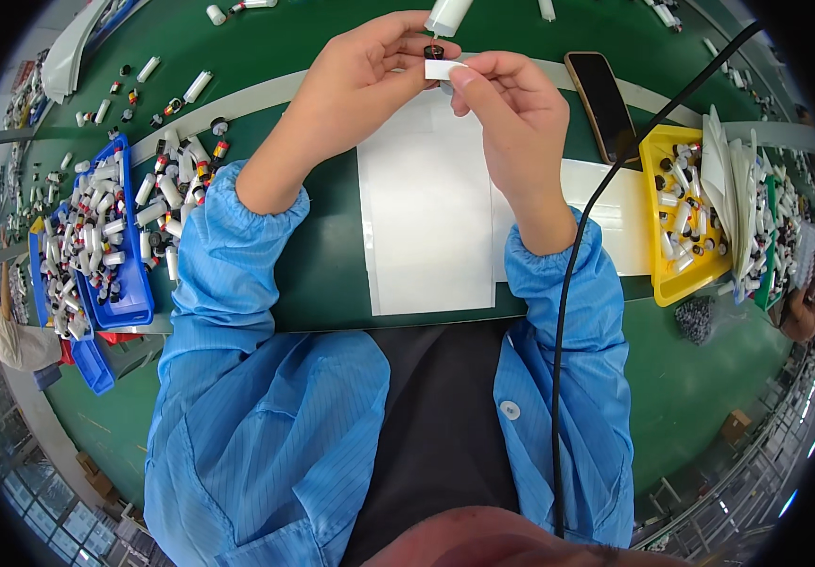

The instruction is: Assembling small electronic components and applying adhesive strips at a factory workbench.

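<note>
Both of my hands meet at the top middle, above the far edge of the white sheets [426, 222]. My left hand [351, 90] is closed around a small black round part [435, 52], joined by thin reddish wires to a white cylinder [447, 15] that the upper picture edge cuts off. Between the thumb and finger of my right hand [519, 99] is a short white strip [443, 70], probably tape or a label. The strip lies right against the black part; whether it is stuck on, I cannot tell.
Blue trays [150, 307] of white cylinders stand left, with a loose pile [169, 189] beside them. At right are a yellow tray [658, 203] of similar parts and a phone [601, 106]. A black cable [585, 227] hangs across my right forearm.
</note>
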